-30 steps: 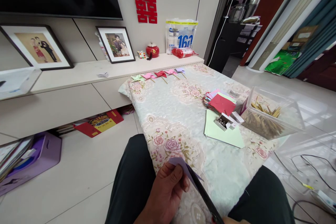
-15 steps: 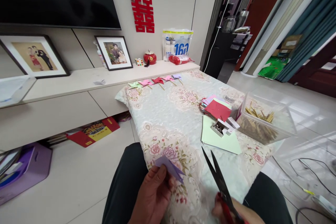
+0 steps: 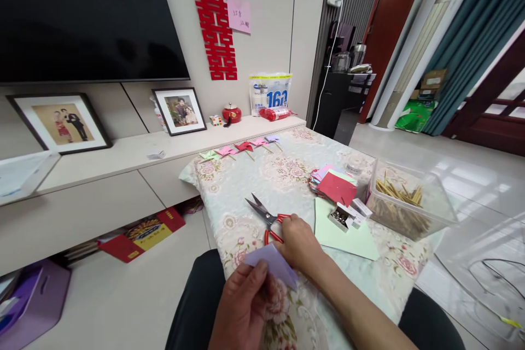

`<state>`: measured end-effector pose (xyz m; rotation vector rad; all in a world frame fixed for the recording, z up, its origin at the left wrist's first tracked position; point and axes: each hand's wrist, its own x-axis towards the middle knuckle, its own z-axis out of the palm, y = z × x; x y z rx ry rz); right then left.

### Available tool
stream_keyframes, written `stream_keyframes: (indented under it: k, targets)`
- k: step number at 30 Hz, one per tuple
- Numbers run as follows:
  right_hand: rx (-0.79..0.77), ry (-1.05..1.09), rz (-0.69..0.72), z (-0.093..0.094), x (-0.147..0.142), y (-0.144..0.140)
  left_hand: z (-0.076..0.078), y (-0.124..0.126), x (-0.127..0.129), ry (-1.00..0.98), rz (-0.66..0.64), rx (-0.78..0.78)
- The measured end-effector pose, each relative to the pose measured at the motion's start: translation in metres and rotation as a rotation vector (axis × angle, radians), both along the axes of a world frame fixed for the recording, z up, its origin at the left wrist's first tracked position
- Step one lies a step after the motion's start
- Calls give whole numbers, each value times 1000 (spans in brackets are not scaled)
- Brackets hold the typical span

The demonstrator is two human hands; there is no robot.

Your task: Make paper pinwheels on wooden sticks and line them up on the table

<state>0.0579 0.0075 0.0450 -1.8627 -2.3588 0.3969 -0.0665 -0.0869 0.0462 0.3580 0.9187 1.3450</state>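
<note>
My left hand (image 3: 241, 306) pinches a folded piece of lilac paper (image 3: 274, 263), thumb on top, its smooth creased point jutting right; that grip is closed on it, low and near over the tabletop's edge. My right hand (image 3: 301, 243) lies just beyond, fingers curled around the red looped handles of the scissors (image 3: 266, 217), which lie flat on the cloth with their dark metal blades slightly parted and pointing far-left. The tabletop (image 3: 262, 180) wears a pale quilted cover with pink roses. To the right lies a flat pale green sheet (image 3: 348, 235), with a small open box of metal pins (image 3: 343, 217) on it. Beyond that is a fanned stack of coloured paper squares (image 3: 334, 181), red uppermost. A clear plastic tub (image 3: 406, 202) of thin wooden sticks stands further right. At the far edge a row of paper pinwheels (image 3: 241, 149) lies on sticks.
</note>
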Motion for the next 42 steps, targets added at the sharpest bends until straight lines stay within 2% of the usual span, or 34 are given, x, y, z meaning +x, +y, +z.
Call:
stream_keyframes:
  k: [4,7,9,11,15,17,21,24,31,37,42]
  targets:
    - [29,10,55,-6,-13,4,11,21,5,34,18,19]
    - [55,95,148,-10,3,1,7,33,10,125,25,72]
    - [76,324,196,-11,24,1,0,39,15,199,27,108]
    - [98,570,108,-9,48,2,-6,44,21,281,7,138]
    - [-121,1118,11,-8,83,-4,-16,52,37,391,-60,179]
    - [-190,1260,-10,-12,90,-10,-24,53,45,416,-81,196]
    - [-233,1277,-76,-19,94,-20,-40,49,57,415,-133,253]
    - [-277,1334,-121,-22,95,-21,-45,43,57,378,-172,294]
    - [-364,1539,-180,-23,90,-21,-47,37,53,224,-199,304]
    - [-408,1584,-196,-24,84,-25,-46,37,54,67,-199,266]
    - [-418,1572,-191,-26,85,-25,-40,38,56,37,-164,221]
